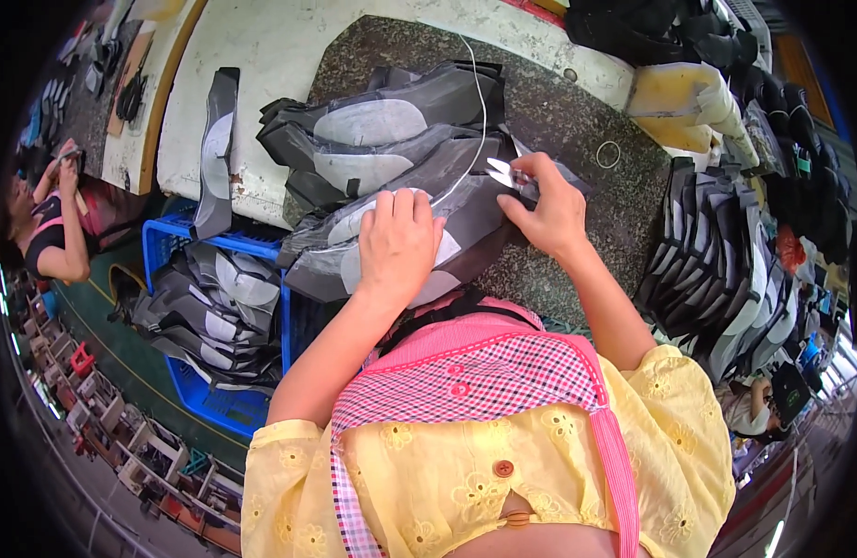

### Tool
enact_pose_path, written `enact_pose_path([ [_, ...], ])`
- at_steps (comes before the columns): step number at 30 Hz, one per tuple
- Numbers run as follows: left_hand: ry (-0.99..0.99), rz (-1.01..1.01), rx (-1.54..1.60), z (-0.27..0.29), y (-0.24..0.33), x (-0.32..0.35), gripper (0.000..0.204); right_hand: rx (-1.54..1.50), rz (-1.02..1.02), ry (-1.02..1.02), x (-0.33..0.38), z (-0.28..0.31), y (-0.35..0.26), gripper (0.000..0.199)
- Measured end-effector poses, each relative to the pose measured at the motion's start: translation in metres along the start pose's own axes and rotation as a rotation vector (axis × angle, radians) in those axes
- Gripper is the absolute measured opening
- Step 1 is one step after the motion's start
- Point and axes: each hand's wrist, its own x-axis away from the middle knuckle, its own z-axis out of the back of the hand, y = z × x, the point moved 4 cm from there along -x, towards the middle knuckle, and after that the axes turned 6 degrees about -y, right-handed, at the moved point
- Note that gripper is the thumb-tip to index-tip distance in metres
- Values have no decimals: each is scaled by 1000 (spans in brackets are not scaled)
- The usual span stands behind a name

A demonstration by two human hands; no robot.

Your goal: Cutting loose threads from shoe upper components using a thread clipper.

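My left hand (398, 240) lies flat, fingers together, on the top grey shoe-upper piece (465, 209) of a stack on the speckled worktable (577, 121). My right hand (546, 209) grips small metal thread snips (504, 172) at the right edge of that piece, with the blades pointing left. A thin white thread (482, 102) runs from the piece up across the stack. More dark pieces with pale oval patches (372, 126) are piled behind it.
A blue crate (214, 405) at my left holds several more dark pieces. Another stack of pieces (717, 270) stands at the right. A rubber band (609, 154) lies on the table. A second person (52, 232) sits at far left.
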Motion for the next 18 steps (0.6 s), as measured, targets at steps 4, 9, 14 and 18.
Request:
enact_pose_path([
  [4, -39, 5, 41, -1, 0, -2, 31, 74, 106, -13, -16, -2, 5, 27],
  [9, -32, 25, 75, -5, -1, -1, 28, 179, 99, -129, -23, -4, -7, 23],
  [14, -36, 53, 142, -5, -3, -3, 27, 203, 116, -135, -33, -8, -4, 23],
  [18, -33, 78, 281, -2, -5, 0, 23, -41, -1, -15, -47, 9, 25, 23],
])
